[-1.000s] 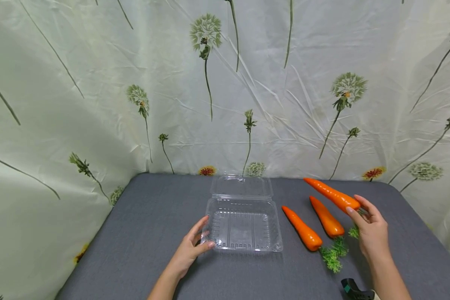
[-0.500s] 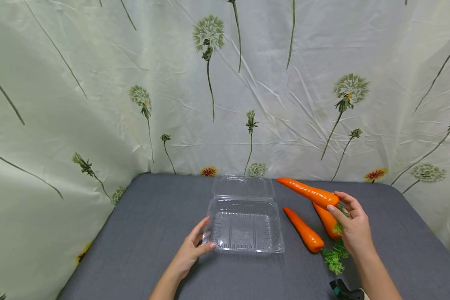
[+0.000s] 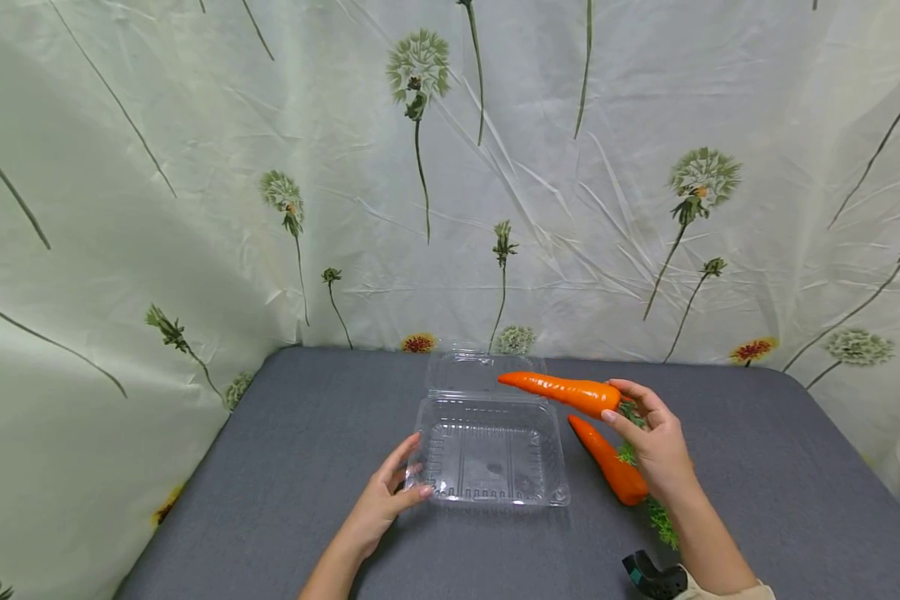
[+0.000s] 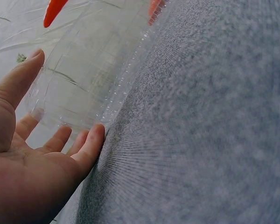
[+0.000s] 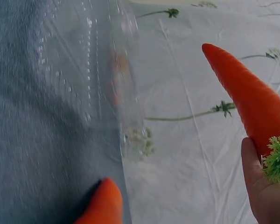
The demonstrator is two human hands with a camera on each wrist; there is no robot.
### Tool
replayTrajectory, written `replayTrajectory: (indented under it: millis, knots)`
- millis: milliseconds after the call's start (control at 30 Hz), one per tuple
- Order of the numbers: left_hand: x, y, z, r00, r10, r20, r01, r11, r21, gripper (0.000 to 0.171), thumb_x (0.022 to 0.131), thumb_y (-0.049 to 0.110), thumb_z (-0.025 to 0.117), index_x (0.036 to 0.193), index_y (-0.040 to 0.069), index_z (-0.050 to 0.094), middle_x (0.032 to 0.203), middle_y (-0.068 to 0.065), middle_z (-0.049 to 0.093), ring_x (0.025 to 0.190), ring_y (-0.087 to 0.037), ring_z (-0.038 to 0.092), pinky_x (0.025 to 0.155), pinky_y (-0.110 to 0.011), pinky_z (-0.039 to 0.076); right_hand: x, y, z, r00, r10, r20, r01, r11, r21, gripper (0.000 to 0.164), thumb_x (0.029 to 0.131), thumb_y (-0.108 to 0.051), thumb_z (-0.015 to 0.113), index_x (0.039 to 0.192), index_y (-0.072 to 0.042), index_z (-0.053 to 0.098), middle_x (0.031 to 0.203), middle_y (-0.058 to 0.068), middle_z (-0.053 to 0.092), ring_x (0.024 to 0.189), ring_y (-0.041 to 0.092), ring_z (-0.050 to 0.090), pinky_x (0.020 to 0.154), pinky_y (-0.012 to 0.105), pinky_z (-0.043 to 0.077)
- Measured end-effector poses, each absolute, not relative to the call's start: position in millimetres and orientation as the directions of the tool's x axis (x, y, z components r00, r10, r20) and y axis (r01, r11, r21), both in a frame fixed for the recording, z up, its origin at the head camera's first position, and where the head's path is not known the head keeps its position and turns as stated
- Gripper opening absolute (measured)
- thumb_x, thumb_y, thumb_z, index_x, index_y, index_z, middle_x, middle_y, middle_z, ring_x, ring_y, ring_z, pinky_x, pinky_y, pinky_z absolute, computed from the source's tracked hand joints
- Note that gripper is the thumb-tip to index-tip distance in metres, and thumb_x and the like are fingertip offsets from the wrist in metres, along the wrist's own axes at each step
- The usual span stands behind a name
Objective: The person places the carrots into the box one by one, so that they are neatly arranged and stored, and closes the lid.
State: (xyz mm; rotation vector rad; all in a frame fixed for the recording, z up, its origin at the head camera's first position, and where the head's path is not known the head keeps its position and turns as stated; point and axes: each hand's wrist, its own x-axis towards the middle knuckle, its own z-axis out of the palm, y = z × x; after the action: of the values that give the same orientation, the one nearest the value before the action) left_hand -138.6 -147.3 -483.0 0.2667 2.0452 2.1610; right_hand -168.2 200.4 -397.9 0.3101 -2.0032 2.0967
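Carrot point(image 3: 555, 392), raised near the box's point(image 3: 495, 467) back right: left hand point(image 3: 375, 502) at the box's left, fingers spread, unclasped, so a knock might skid it; right hand point(image 3: 660, 442) at its right, pinching the carrot's thick end, tip overlapping the lid point(image 3: 461, 375) in the head view, apart in the right wrist view.

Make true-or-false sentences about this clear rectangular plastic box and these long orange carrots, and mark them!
The right hand holds a long shiny orange carrot. True.
The left hand touches the clear rectangular plastic box. True.
The box is shut. False: its clear plastic lid is open.
The held carrot is inside the box. False: it is up in the air.
Another orange carrot lies on the grey cloth-covered tabletop. True.
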Motion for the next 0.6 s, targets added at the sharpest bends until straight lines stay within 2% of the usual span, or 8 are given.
replayTrajectory:
  millis: [167,400,600]
  knots:
    - [-139,-147,-482,-0.974,0.226,0.027,0.012,-0.067,0.998,0.073,0.078,0.002,0.067,0.14,0.011,0.029,0.143,-0.018,0.022,0.12,-0.04,0.032,0.082,-0.036,0.042,-172,184,-400,-0.965,-0.021,0.261,-0.259,-0.059,-0.964,0.043,0.085,0.0,0.059,0.123,0.008,0.042,0.117,0.003,0.045,0.099,0.014,0.044,0.074,0.019,0.045]
    - [-138,-146,-482,-0.973,0.229,0.027,0.008,-0.085,0.996,0.075,0.078,0.001,0.067,0.141,0.01,0.027,0.144,-0.02,0.02,0.121,-0.041,0.031,0.083,-0.034,0.042,-176,164,-406,-0.974,-0.018,0.227,-0.227,0.002,-0.974,0.041,0.084,-0.004,0.062,0.121,0.006,0.046,0.115,0.003,0.045,0.092,0.021,0.03,0.064,0.018,0.041]
    - [-138,-146,-481,-0.974,0.227,0.017,0.001,-0.071,0.997,0.074,0.078,0.002,0.067,0.14,0.011,0.028,0.143,-0.019,0.021,0.121,-0.04,0.031,0.084,-0.036,0.042,-181,150,-414,-0.974,-0.044,0.222,-0.221,-0.043,-0.974,0.043,0.081,-0.003,0.064,0.12,0.006,0.048,0.114,0.005,0.048,0.093,0.022,0.04,0.07,0.023,0.046]
